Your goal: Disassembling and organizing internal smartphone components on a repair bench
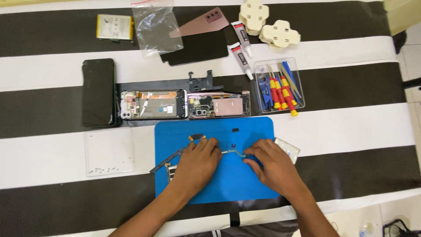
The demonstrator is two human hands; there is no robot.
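- Your two hands meet over a thin, bent, pale strip part [232, 152] that lies in the middle of the blue mat [245, 184].
- Your left hand [197, 163] is curled, and its fingertips press down on the left end of the strip.
- Your right hand [272, 164] pinches the right end of the strip between bent fingers.
- I judge you are in the middle of the job: the strip is out on the mat, not inside a phone.
- A small gold and black part [197, 137] sits just above your left hand. A long dark strip [166, 160] pokes out beside that wrist.
- A shiny silver pouch [289, 149] peeks out from behind your right hand, at the mat's edge.
- Just past the mat, two opened phones lie side by side with their insides showing: a dark one [153, 105] and a pink one [219, 105]. They look taken apart and not yet closed up.
- A black phone screen [98, 92] lies to the left, and a clear sheet with tiny screws [108, 151] lies below it. So the screws are out.
- A clear box of red and yellow screwdrivers [280, 87] stands to the right.
- Farther back on the striped desk [351, 127] lie a pink back cover [206, 22], a clear bag [157, 28], two glue tubes [241, 46] and a yellow battery [115, 27].
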